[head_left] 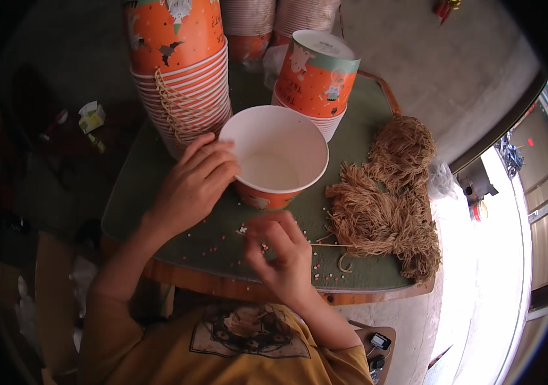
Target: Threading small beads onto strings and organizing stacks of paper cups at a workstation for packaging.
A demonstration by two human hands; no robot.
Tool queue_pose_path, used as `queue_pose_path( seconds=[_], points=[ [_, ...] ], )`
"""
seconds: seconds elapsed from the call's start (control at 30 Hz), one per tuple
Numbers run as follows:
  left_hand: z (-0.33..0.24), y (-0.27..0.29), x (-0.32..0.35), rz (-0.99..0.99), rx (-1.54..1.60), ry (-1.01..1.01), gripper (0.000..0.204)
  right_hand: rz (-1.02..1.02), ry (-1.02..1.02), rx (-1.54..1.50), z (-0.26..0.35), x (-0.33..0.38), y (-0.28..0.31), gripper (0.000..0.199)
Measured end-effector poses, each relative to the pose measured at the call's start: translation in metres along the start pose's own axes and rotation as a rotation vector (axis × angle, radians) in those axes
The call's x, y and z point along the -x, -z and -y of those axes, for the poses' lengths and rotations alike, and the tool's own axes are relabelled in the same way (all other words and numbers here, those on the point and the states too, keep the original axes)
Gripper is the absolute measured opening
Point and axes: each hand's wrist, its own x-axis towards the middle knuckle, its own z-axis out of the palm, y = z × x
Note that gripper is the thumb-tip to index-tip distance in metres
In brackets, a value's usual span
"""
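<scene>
A white-lined orange paper bucket point(274, 151) stands upright before me with its mouth facing up. My left hand point(200, 173) grips its left side, fingers at the rim and thumb hidden. My right hand point(279, 256) is just in front of the bucket, its fingers curled in toward the thumb and slightly blurred. What they hold, if anything, I cannot make out. One tan strand point(328, 244) runs from beside this hand to a thick bundle of tan paper cord point(383, 215) on the right. Small white and red round bits point(328, 277) lie scattered around the hand.
A tall stack of orange buckets point(181, 70), with knotted cords hanging down it, rises at the left. A shorter upside-down stack point(319, 80) stands behind the bucket, and wrapped stacks point(248, 25) are farther back. The green tabletop point(136, 199) has a wooden edge near my body.
</scene>
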Motion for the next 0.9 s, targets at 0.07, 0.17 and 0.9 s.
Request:
queue_pose_path(
  seconds=[0.07, 0.17, 0.9],
  points=[
    [-0.003, -0.001, -0.003, 0.04, 0.081, -0.018, 0.017, -0.046, -0.036, 0.03, -0.004, -0.001, 0.005, 0.018],
    [-0.024, -0.003, -0.011, 0.095, 0.259, -0.006, 0.021, -0.138, -0.139, 0.056, -0.013, 0.001, 0.01, 0.017],
    [-0.043, -0.022, -0.028, 0.168, 0.503, 0.111, 0.036, -0.259, -0.186, 0.065, -0.033, -0.007, 0.015, 0.012]
  ],
)
